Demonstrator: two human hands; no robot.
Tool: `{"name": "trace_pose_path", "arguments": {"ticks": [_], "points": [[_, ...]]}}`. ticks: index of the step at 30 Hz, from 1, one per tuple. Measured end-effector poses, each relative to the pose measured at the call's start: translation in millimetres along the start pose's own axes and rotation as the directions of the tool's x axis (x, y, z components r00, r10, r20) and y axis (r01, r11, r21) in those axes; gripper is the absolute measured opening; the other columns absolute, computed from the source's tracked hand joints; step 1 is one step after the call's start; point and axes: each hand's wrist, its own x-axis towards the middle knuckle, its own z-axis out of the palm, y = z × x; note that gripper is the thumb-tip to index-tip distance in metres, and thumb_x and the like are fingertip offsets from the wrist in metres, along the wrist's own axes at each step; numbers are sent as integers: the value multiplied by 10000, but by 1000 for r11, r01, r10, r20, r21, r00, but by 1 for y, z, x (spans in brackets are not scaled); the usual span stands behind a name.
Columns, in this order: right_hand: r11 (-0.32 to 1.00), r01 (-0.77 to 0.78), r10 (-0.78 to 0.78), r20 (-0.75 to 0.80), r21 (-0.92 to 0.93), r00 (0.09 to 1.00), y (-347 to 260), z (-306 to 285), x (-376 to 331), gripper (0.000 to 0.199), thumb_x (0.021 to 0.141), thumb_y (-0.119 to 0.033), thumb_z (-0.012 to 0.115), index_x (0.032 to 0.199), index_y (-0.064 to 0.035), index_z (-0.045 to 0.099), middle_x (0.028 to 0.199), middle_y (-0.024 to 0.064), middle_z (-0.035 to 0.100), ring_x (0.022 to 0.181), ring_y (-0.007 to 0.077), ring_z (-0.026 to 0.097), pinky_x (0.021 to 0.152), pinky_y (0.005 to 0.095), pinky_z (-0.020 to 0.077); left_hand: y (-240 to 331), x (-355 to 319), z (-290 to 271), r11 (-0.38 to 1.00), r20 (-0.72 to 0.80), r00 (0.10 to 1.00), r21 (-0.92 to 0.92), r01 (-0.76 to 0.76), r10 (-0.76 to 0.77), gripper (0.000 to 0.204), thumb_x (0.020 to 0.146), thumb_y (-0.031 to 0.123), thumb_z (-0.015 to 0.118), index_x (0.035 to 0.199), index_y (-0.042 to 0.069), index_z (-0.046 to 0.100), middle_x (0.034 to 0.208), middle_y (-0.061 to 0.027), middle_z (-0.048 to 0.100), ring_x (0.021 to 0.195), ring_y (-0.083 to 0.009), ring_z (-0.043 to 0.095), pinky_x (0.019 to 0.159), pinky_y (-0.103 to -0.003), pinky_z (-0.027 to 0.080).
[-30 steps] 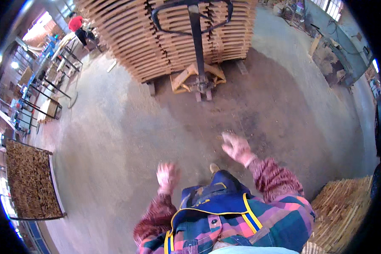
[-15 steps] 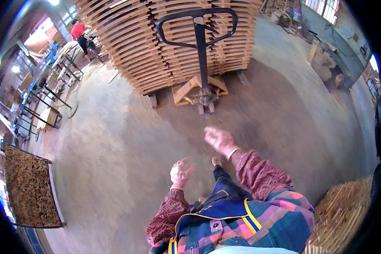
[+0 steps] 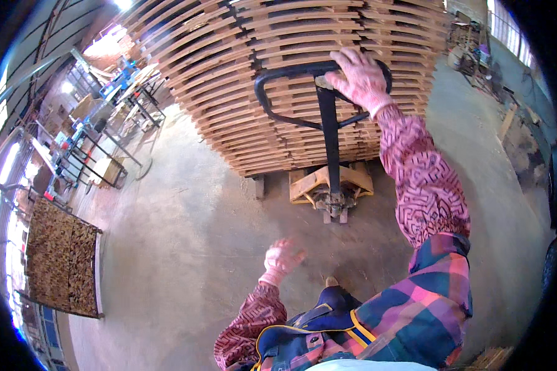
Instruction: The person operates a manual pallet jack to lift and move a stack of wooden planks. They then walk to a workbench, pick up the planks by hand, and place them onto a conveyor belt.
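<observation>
Left hand (image 3: 283,256): closest to me, kinda blurry, fingers loose and spread, nothing in it, just hanging over the concrete floor (image 3: 167,235)
Right hand (image 3: 360,80): way out front on the right part of the handle's top bar, fingers pointing up and left; can't tell if it's actually wrapped around
Handle loop (image 3: 291,70): black, long way runs left to right
Shaft (image 3: 330,142): black, long axis pretty much up and down, top tipped slightly left
Yellow base (image 3: 306,185): bottom of the shaft, right up by the stack
Wood stack (image 3: 216,86): slatted layers behind the handle
</observation>
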Motion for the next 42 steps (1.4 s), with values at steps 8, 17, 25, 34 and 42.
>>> {"name": "trace_pose_path", "arguments": {"ticks": [8, 17, 25, 34, 42], "points": [[863, -505, 457, 448, -13, 769, 49, 34, 62, 806, 954, -768, 272, 1218, -145, 709, 1235, 105, 698, 1177, 316, 627, 1030, 466, 454, -14, -62, -47, 976, -25, 980, -92, 196, -199, 476, 812, 519, 696, 1163, 199, 717, 1096, -118, 726, 1051, -339, 673, 898, -471, 541], [978, -200, 179, 268, 54, 947, -33, -85, -65, 608, 942, -691, 459, 1005, -163, 755, 1002, 93, 736, 958, 316, 673, 862, 446, 494, 86, -10, -172, 975, -687, 691, 154, -163, 224, 678, 713, 266, 834, 1331, 121, 598, 1258, -143, 605, 1182, -381, 562, 1059, -527, 426], [977, 25, 26, -231, 212, 973, -136, -206, -232, 313, 831, -430, 758, 833, -120, 716, 750, 57, 694, 750, 280, 672, 740, 415, 498, 114, -47, -246, 927, -470, 849, 371, -58, 242, 650, 699, 360, 839, 1292, 213, 618, 1291, -80, 625, 1245, -318, 545, 1030, -453, 462], [860, -460, 17, 887, 223, 462, -136, -255, -258, 611, 922, -681, 509, 1079, -146, 758, 1069, 109, 735, 1057, 324, 665, 938, 415, 487, 95, -105, -179, 944, -300, 945, 329, -29, 134, 306, 675, 318, 795, 938, 178, 725, 981, -23, 709, 972, -278, 672, 852, -417, 531], [955, -273, -144, 987, 118, -77, -132, -139, -248, 684, 953, -637, 547, 1348, -81, 598, 1316, 103, 628, 1170, 272, 612, 971, 407, 476, 93, -118, -171, 955, -416, 883, 277, -104, 217, 349, 566, 299, 839, 861, 164, 710, 869, -45, 703, 890, -282, 671, 841, -429, 534]]}}
